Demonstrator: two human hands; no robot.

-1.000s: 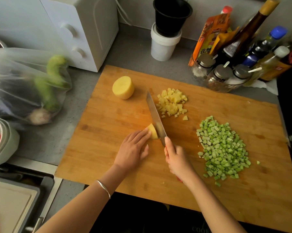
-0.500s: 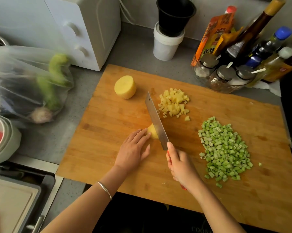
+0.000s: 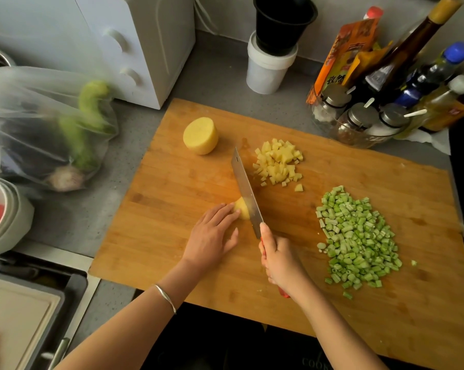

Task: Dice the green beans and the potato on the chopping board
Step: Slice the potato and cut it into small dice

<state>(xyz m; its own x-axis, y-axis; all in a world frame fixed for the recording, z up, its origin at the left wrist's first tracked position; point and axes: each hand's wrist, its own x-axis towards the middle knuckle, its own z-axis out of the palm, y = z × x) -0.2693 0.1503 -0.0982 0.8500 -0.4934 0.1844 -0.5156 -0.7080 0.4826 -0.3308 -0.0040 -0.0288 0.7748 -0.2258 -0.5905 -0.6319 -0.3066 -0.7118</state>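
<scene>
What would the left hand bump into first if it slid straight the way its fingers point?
The small yellow potato piece: the left hand rests its fingertips on it. Right behind that stands the blade of the broad steel knife, though from above I cannot tell how close.

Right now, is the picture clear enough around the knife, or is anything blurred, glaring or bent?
Head view: knife and potato piece sharp, light soft, no harsh glare; head view edges bend, so the chopping board bows and the bottles lean; head view far left, the plastic bag looks soft.
</scene>
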